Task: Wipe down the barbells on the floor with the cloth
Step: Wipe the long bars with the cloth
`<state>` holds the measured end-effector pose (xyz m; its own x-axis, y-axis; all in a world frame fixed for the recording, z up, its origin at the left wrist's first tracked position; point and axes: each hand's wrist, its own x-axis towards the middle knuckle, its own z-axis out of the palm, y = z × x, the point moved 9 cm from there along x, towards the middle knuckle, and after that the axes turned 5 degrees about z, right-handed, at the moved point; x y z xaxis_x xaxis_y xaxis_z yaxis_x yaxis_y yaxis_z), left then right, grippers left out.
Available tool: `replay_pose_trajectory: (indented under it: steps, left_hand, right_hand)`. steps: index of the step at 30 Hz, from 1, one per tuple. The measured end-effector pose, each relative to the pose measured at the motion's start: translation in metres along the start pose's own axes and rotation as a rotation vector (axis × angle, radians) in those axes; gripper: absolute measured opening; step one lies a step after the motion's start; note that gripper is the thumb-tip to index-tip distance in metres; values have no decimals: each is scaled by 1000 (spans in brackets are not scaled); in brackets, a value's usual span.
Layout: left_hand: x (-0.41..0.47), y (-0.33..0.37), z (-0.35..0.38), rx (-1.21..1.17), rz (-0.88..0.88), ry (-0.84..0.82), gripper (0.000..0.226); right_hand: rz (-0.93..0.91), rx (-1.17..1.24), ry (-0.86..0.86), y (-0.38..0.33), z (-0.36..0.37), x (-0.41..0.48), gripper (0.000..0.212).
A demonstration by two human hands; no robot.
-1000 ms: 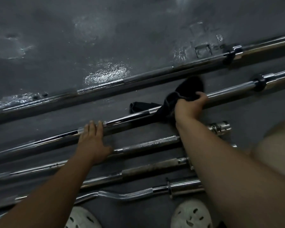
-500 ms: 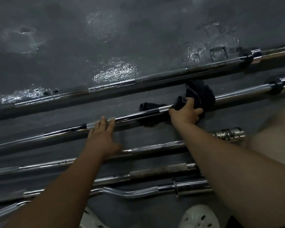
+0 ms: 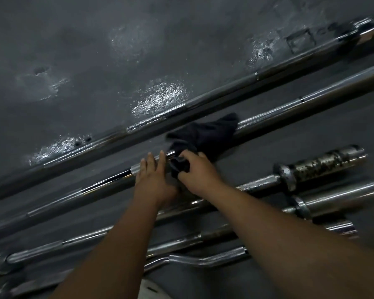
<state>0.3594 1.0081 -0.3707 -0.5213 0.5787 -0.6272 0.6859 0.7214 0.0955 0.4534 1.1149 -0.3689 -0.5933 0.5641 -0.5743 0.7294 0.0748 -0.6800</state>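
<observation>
Several barbells lie side by side on a dark floor [image 3: 95, 50], all slanting from lower left to upper right; the floor beyond them carries pale, shiny patches [image 3: 160, 100]. The black cloth [image 3: 205, 134] sits on the second barbell [image 3: 289, 105] counted from the far side, at about the middle of the view; its loose part fans out over the shaft and spills onto the floor on both sides, while its near end is bunched into a tight wad around the bar. The right hand [image 3: 195, 172] grips that wad, its fingers [image 3: 187, 156] and thumb curled round the cloth and the shaft beneath it; the left hand [image 3: 153, 176] rests just beside it on the same bar, touching the cloth's edge, its fingers [image 3: 150, 162] straight and laid flat across the shaft, grasping nothing. The farthest barbell [image 3: 225, 89] runs parallel and untouched, apart from the cloth. Nearer the person, under both forearms, lie more bars: a short barbell [image 3: 266, 182] whose thick sleeve [image 3: 320, 164] is mottled and worn, a smoother chrome sleeve [image 3: 343, 195] just beside it, and a curl bar [image 3: 203, 260] with a bent, wavy shaft closest to the feet; at the lower left a further chrome bar [image 3: 52, 247] ends in a blurred collar. A pale rounded shape [image 3: 153, 292] shows at the bottom edge between the arms; it is too blurred to tell what it is.
</observation>
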Motion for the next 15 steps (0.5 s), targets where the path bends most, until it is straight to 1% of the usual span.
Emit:
replay_pose_trajectory:
  steps: [1, 2, 4, 5, 6, 7, 8, 9, 10, 11, 13, 15]
  left_hand:
    - [0, -1, 0, 3, 0, 1, 113]
    - [0, -1, 1, 11, 1, 8, 114]
    - [2, -2, 1, 29, -1, 23, 117]
    - [2, -2, 2, 38, -4, 25, 118]
    - [2, -2, 2, 49, -6, 28, 119]
    - [3, -3, 2, 57, -8, 35, 120]
    - [3, -4, 1, 62, -9, 44, 120]
    - [3, -3, 0, 65, -7, 54, 121]
    - [4, -2, 0, 68, -3, 62, 121]
    - [4, -1, 0, 68, 1, 69, 121]
    - [5, 0, 1, 62, -3, 76, 120]
    - [7, 0, 0, 61, -7, 87, 117]
  right_hand:
    - [-29, 62, -4, -3, -2, -2, 42]
    - [-37, 165, 84, -4, -20, -1, 45]
    - [-27, 442, 437, 10, -84, 0, 61]
    - [4, 515, 616, 26, -116, 1, 72]
    - [61, 494, 750, 41, -144, 2, 80]
    - [150, 385, 816, 52, -165, 6, 84]
    - [256, 220, 810, 58, -175, 12, 83]
    - [336, 57, 766, 63, -174, 19, 79]
    - [360, -64, 727, 61, -166, 24, 73]
    - [328, -154, 709, 54, -153, 28, 66]
    - [179, -274, 670, 26, -119, 28, 48]
    - [44, -332, 566, -4, -80, 26, 36]
